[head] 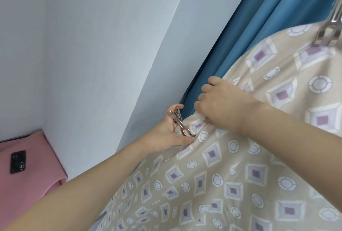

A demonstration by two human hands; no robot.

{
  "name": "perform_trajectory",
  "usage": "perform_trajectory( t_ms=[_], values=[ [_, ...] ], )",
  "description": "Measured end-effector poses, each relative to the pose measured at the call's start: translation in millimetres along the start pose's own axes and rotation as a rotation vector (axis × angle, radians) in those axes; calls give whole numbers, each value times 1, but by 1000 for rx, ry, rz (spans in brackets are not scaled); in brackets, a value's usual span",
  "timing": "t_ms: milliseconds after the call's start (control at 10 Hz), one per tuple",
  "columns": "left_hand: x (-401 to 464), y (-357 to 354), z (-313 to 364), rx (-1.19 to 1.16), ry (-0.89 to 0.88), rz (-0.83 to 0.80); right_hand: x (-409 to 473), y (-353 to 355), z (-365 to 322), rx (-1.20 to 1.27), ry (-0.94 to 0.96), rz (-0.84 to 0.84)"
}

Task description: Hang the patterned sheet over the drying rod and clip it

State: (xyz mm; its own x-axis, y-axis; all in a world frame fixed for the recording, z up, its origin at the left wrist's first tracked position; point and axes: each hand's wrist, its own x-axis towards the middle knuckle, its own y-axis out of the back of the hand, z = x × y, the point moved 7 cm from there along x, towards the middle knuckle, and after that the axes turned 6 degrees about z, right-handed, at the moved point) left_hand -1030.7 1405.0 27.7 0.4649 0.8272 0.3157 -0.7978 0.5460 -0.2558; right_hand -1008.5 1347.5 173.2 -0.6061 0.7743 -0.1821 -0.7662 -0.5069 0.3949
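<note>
Grey wall, blue curtain (231,49) behind. Sheet (240,166) edge at frame centre; L hand (166,134) grips metal clip (180,123) there, R hand (220,99) pinches fold just beside.

Dark phone (18,161) on pink bedding (33,180)

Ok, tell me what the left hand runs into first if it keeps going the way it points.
The left hand, gripping the metal clip, points up and right at the sheet's bunched edge, which it would likely meet first. Behind that hangs the blue curtain; depth is unclear.
</note>
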Motion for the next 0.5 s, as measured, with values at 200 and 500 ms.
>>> perform_trajectory(
  t_ms=[200,500],
  values=[
    [0,7,19,-5,42,27,-18,0,4,64,-114,313],
    [10,21,64,220,6,187,-65,24,24,211,-380,449]
  ],
)
